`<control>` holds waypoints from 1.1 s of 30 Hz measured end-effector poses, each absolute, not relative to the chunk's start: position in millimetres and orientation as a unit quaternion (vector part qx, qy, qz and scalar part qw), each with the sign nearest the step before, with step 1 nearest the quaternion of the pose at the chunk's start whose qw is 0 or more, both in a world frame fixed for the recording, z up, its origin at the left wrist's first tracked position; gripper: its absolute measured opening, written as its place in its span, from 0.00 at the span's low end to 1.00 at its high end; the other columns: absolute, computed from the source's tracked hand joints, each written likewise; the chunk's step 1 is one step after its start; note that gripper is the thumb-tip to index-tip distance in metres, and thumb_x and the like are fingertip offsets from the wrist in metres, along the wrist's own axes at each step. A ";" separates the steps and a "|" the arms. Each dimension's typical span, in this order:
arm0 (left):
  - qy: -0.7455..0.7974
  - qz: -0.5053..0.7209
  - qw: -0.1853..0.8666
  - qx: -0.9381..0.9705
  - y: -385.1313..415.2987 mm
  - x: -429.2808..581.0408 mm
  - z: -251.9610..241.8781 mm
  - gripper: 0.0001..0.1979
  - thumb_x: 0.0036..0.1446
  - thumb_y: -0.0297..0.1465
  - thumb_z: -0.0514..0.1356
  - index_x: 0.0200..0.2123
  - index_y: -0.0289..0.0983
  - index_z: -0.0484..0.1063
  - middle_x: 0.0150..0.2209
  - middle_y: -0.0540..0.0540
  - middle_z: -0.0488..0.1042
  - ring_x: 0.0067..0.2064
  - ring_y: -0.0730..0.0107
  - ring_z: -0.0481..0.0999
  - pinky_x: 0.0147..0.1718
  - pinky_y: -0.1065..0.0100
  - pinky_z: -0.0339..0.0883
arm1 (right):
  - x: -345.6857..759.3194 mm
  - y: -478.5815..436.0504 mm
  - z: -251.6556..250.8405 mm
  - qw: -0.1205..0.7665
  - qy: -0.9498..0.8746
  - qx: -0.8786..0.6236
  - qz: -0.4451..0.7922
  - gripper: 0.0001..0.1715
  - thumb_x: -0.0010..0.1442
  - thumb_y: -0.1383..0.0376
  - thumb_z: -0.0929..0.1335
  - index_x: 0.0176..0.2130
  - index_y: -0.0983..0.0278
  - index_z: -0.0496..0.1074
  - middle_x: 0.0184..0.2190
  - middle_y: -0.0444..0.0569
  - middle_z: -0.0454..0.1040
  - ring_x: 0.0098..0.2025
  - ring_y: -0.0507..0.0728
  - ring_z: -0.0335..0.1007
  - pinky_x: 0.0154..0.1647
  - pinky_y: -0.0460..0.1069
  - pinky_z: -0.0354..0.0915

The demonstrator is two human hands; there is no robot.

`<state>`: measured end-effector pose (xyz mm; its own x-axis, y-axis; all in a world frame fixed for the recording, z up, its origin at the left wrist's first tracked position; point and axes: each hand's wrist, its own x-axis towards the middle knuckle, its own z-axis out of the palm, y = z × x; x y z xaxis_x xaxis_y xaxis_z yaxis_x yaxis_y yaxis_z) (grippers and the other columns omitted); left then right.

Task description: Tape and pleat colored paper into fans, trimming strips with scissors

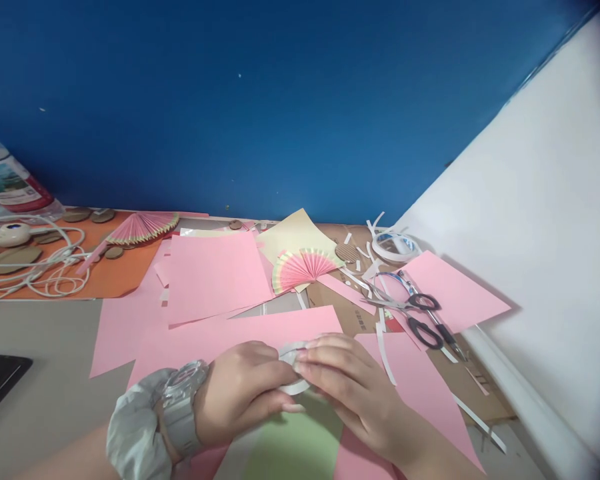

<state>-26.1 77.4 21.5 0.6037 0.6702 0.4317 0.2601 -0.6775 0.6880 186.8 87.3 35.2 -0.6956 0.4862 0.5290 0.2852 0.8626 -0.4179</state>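
Note:
Between my hands is a white tape roll [297, 387], partly covered by fingers. My left hand [245, 387], with a pale watch and a scrunchie at its wrist, closes on the roll's left side. My right hand [350, 380] lies over the right side with its fingers bent onto the roll. Whether a tape end is lifted is hidden. Below the hands is a green paper [295, 443], lying over pink sheets. Just beyond them, a wide pink sheet [205, 343] spreads across the table.
Scissors [410, 308] and a pen [437, 320] lie to the right, near another tape roll [395, 247] and paper strips. A folded pink fan [307, 267] rests at the centre back, a second fan [143, 229] on orange paper. Tangled white cable [70, 260] lies left; walls stand behind and right.

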 end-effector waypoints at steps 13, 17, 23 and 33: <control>0.281 0.352 0.303 0.840 81.8 -26.0 21.9 0.16 0.66 0.38 0.47 0.34 0.36 0.70 0.26 0.48 0.73 0.27 0.71 0.66 0.30 0.71 0.59 | 186.7 83.9 32.3 0.348 -0.913 -0.206 0.061 0.16 0.60 0.75 0.65 0.48 0.63 0.68 0.37 0.49 0.75 0.43 0.55 0.70 0.48 0.53 0.70; 0.279 0.369 0.311 0.830 83.7 -27.6 21.0 0.15 0.67 0.37 0.46 0.37 0.36 0.70 0.29 0.46 0.73 0.31 0.69 0.68 0.35 0.68 0.61 | 191.4 82.1 29.1 0.369 -0.899 -0.194 0.133 0.18 0.62 0.74 0.63 0.51 0.60 0.64 0.42 0.51 0.74 0.45 0.55 0.71 0.47 0.53 0.69; 0.226 0.411 0.319 0.823 83.3 -30.4 18.5 0.14 0.67 0.36 0.44 0.40 0.37 0.67 0.32 0.44 0.73 0.38 0.65 0.70 0.41 0.62 0.64 | 195.8 90.5 29.2 0.305 -0.864 -0.284 0.283 0.21 0.65 0.55 0.60 0.54 0.61 0.62 0.45 0.53 0.73 0.52 0.60 0.65 0.55 0.59 0.60; 0.470 0.236 0.090 0.846 64.2 -20.4 27.1 0.11 0.62 0.36 0.52 0.42 0.36 0.69 0.43 0.39 0.73 0.46 0.54 0.70 0.44 0.53 0.64 | 204.6 92.4 25.0 0.447 -0.793 -0.389 0.140 0.09 0.66 0.66 0.57 0.35 0.60 0.63 0.26 0.45 0.62 0.31 0.56 0.59 0.33 0.52 0.59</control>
<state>-20.4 64.2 27.1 0.4473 0.8369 0.3156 0.7522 -0.5429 0.3734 204.6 92.4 25.0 -0.2971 0.7424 0.6005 0.4913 0.6581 -0.5706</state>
